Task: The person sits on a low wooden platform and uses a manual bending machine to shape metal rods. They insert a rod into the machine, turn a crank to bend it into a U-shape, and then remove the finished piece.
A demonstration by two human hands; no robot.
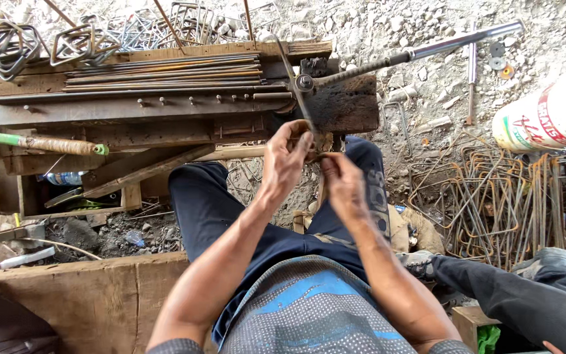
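Head view: left hand (286, 157) and right hand (343, 178), fingers pinched on a thin steel rod (298, 98) rising from the hands to the pivot of the bending jig (304, 82) at the edge of the wooden bench (165, 131). Rod: stiff, rusty, ribbed, light for its length; likely best gripped near the bend point. Nearby: straight rod bundle (165, 71), bent rectangular stirrups (512, 203), gravel ground (388, 26).
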